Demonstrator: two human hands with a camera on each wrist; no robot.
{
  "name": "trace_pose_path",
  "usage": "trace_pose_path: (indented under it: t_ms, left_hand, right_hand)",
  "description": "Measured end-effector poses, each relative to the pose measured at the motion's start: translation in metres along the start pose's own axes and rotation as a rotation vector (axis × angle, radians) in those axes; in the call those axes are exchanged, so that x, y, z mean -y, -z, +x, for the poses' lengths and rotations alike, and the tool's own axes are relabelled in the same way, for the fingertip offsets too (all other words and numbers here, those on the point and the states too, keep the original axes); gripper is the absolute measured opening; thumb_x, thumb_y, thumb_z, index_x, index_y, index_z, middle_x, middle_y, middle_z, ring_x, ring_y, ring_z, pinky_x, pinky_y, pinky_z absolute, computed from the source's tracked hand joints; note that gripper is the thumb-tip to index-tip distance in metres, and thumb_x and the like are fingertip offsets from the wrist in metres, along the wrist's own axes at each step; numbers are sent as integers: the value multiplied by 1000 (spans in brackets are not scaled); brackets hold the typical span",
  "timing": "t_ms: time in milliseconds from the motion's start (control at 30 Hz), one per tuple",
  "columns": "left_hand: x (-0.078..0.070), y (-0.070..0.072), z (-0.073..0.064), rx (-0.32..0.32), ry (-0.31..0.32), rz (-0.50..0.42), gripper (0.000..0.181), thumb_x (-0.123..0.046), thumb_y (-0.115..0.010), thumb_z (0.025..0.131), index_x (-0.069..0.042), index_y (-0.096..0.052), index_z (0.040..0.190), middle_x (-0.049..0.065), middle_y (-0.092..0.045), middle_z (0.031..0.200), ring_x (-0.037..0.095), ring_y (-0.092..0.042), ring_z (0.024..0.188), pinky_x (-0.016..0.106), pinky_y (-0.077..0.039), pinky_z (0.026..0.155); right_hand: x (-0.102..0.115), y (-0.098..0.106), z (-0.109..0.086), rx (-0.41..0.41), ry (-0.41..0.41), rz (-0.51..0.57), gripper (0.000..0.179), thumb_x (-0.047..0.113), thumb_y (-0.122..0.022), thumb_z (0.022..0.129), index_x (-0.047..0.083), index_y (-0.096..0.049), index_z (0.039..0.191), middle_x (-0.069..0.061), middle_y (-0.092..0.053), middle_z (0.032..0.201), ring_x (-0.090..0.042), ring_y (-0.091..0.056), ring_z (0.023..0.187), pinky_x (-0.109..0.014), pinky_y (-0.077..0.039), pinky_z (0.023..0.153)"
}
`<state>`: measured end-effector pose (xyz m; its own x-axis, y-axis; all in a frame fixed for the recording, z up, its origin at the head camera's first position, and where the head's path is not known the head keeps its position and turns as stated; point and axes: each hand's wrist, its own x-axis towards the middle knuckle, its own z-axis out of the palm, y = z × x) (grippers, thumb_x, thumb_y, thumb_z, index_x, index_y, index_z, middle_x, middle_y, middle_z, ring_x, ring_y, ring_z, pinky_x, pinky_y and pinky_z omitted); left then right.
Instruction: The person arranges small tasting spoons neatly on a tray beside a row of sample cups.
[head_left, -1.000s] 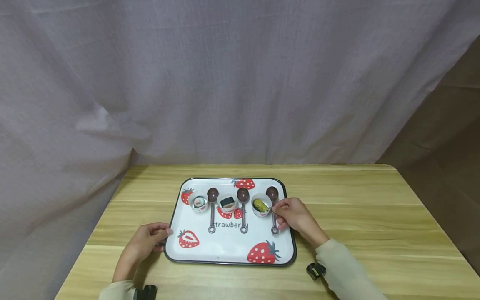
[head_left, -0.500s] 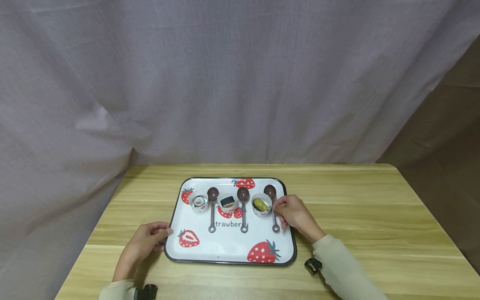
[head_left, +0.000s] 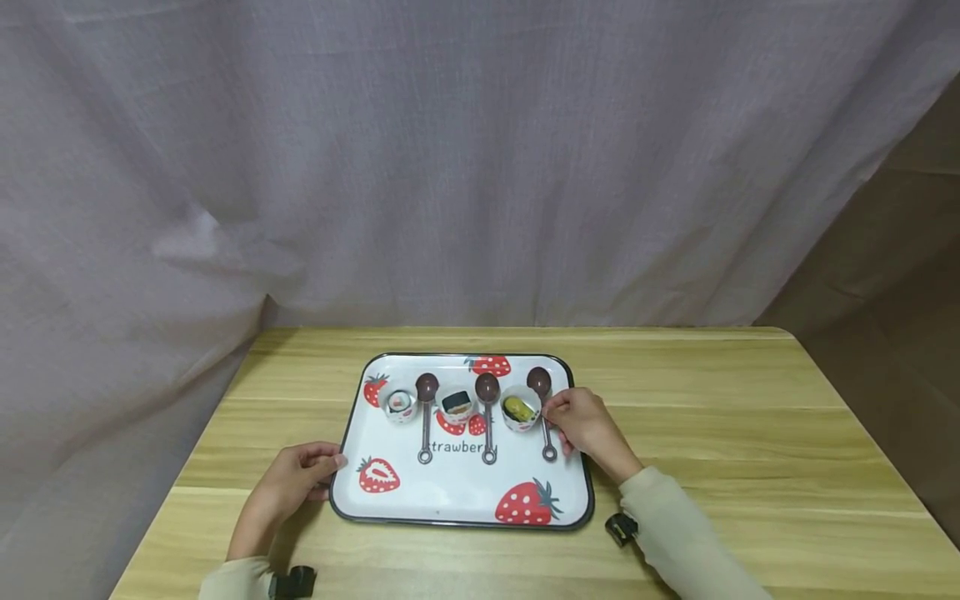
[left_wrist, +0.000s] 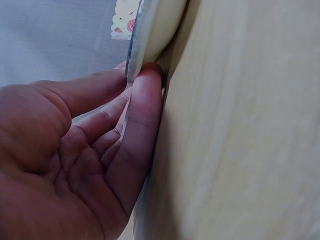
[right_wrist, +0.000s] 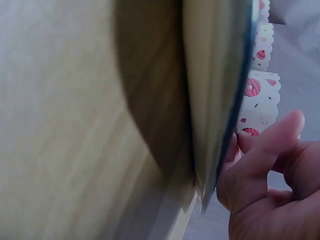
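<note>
In the head view my left hand (head_left: 288, 483) grips the left edge of a white strawberry-print tray (head_left: 442, 492). The left wrist view shows thumb above the tray rim (left_wrist: 134, 50) and fingers beneath. My right hand (head_left: 592, 427) reaches over the tray's right side and pinches the handle of the rightmost brown spoon (head_left: 539, 382); its fingertips partly hide the handle. Just left of that spoon stands a paper cup (head_left: 521, 422) holding a yellow-green piece (head_left: 517, 408). In the right wrist view my right hand (right_wrist: 270, 175) is close to a scalloped printed cup (right_wrist: 261, 100).
Further left on the tray lie a middle spoon (head_left: 487, 388) and a left spoon (head_left: 427, 388). Between them is a cup (head_left: 458, 418) with a black-wrapped sushi piece; another cup (head_left: 400, 417) with a sushi roll stands at left. A grey curtain (head_left: 480, 167) hangs behind the wooden table (head_left: 712, 433).
My right hand has shifted the rightmost spoon slightly up and left, closer to its neighbouring cup. That cup has moved slightly left too. My left hand keeps its grip on the tray.
</note>
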<state>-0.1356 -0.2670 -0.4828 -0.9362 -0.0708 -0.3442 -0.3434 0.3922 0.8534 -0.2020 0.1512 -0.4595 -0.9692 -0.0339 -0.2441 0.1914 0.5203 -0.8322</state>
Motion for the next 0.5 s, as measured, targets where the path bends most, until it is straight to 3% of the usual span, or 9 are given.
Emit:
trace_pose_path:
  t_ms: [500]
  left_hand:
    - [-2, -1, 0, -7, 13, 17, 36, -11, -67, 104, 13, -63, 131, 10, -74, 99, 16, -68, 81, 32, -63, 68]
  right_hand:
    - [0, 2, 2, -23, -19, -144, 14, 7, -61, 104, -2, -70, 98, -6, -58, 60, -11, -54, 43, -22, -45, 41]
